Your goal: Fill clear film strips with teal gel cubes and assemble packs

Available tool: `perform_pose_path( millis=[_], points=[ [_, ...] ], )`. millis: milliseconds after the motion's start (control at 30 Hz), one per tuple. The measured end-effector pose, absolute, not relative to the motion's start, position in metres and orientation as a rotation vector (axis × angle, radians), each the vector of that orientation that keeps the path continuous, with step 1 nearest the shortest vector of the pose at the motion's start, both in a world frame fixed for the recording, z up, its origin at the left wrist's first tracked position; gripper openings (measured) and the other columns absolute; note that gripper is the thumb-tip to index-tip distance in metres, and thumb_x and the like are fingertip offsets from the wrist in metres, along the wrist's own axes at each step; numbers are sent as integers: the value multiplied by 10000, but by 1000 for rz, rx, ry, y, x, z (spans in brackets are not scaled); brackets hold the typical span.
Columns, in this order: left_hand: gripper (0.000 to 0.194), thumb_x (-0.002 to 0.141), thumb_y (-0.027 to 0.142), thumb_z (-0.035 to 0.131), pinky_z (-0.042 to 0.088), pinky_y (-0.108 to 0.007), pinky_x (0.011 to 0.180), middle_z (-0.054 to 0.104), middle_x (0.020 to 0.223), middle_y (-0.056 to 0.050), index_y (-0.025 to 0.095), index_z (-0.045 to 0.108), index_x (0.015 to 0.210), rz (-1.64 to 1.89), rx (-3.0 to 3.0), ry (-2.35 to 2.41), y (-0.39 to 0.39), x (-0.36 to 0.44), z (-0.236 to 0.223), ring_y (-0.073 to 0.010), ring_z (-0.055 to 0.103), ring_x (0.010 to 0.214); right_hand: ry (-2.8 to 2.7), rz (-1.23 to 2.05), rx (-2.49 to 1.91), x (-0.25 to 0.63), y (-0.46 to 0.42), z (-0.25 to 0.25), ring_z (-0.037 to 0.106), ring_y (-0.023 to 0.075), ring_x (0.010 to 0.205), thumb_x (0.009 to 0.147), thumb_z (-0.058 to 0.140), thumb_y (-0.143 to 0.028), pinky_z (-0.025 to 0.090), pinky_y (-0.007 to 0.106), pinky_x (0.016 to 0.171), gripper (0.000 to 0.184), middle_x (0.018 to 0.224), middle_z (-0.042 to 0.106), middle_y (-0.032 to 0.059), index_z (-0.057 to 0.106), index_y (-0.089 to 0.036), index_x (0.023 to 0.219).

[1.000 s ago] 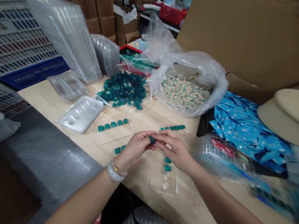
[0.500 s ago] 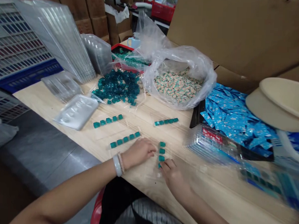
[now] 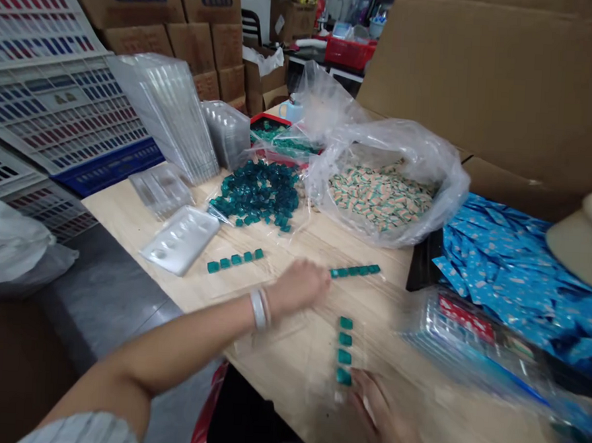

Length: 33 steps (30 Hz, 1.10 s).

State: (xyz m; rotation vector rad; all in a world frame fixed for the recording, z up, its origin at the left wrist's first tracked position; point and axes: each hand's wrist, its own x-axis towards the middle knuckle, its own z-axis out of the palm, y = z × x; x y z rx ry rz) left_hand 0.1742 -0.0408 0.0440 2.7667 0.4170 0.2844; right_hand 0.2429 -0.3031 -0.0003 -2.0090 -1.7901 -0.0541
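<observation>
My left hand (image 3: 300, 286) is over the middle of the table, its fingers curled and smeared by motion. Its fingertips are close to the left end of a slanting row of teal cube-like pieces (image 3: 357, 271); what they hold, if anything, is hidden. Low on the right, my right hand (image 3: 380, 411) has fingers apart at the nearest piece of an upright row of teal pieces (image 3: 344, 356), which sits in a clear plastic tray. Another row of teal pieces (image 3: 236, 259) lies left of my left hand. My left forearm covers the table below it.
Behind are a teal heap (image 3: 260, 190) and a clear bag (image 3: 444, 183) of small wrapped pieces. Clear trays (image 3: 167, 119) stand at left, near a single tray (image 3: 180, 238). Blue packets (image 3: 502, 265) lie at right beside stacked plastic cases (image 3: 468, 336). Cardboard (image 3: 482, 79) rises behind.
My left hand has moved forward from beside the upright row towards the slanting row, its forearm now covering another row. My right hand has drawn back slightly, uncovering the nearest piece. The view has shifted.
</observation>
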Motion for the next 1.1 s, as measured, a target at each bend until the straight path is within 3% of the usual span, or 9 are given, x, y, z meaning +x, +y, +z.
perform_pose_path(
  millis=[100, 167, 233, 333, 500, 733, 933, 1100],
  points=[
    [313, 861, 245, 269, 361, -348, 712, 569, 812, -131, 81, 530, 916, 510, 2702, 896, 61, 186, 80, -211, 527, 769, -1776, -86, -1967, 257, -292, 22, 597, 166, 698, 826, 426, -263, 486, 273, 613, 169, 759, 620, 49, 515, -188, 948],
    [276, 813, 195, 384, 356, -340, 784, 542, 950, -115, 120, 477, 1062, 668, 2606, 1197, 107, 186, 86, -211, 508, 897, -1742, -63, -1954, 266, -262, 35, 583, 166, 682, 820, 427, -226, 471, 285, 623, 158, 743, 617, 41, 525, -199, 941],
    [358, 752, 176, 483, 365, -303, 807, 523, 1004, -86, 169, 469, 1110, 462, 2650, 1091, 122, 184, 73, -195, 507, 931, -1688, -13, -1951, 273, -209, 40, 573, 169, 755, 824, 388, -182, 462, 289, 666, 250, 827, 617, 63, 504, -184, 1046],
    [265, 718, 177, 523, 390, -264, 778, 545, 943, -61, 184, 568, 978, 111, 2716, 839, 102, 180, 38, -180, 533, 887, -1687, 149, -1947, 278, -106, 31, 536, 164, 905, 827, 347, -158, 424, 272, 792, 281, 957, 585, 93, 540, -152, 1031],
    [170, 758, 169, 474, 408, -274, 728, 538, 897, -90, 131, 573, 891, 126, 2719, 919, 75, 167, 7, -182, 543, 819, -1685, 293, -2271, 284, 9, 1, 528, 179, 893, 812, 383, -172, 398, 268, 769, 286, 973, 560, 104, 566, -150, 1032],
    [129, 752, 219, 513, 402, -266, 736, 520, 878, -68, 138, 568, 834, 180, 2661, 931, 86, 152, -1, -168, 523, 807, -1938, 234, -2267, 284, 18, -3, 495, 212, 935, 797, 428, -243, 355, 329, 776, 356, 1012, 532, 67, 483, -270, 1148],
    [100, 739, 216, 524, 387, -257, 703, 514, 837, -53, 141, 579, 702, 310, 2583, 920, 84, 153, -4, -151, 497, 779, -1896, 300, -2110, 281, 22, -6, 503, 204, 851, 755, 436, -164, 367, 337, 748, 230, 899, 534, 84, 604, -184, 911],
    [278, 668, 365, 608, 334, -212, 508, 457, 539, 25, 142, 498, 544, 666, 1826, 950, 84, 154, 10, -89, 422, 522, -1351, 563, -1769, 282, 26, 0, 495, 156, 744, 703, 478, -160, 393, 322, 729, 132, 768, 532, 33, 577, -169, 788]
  ],
)
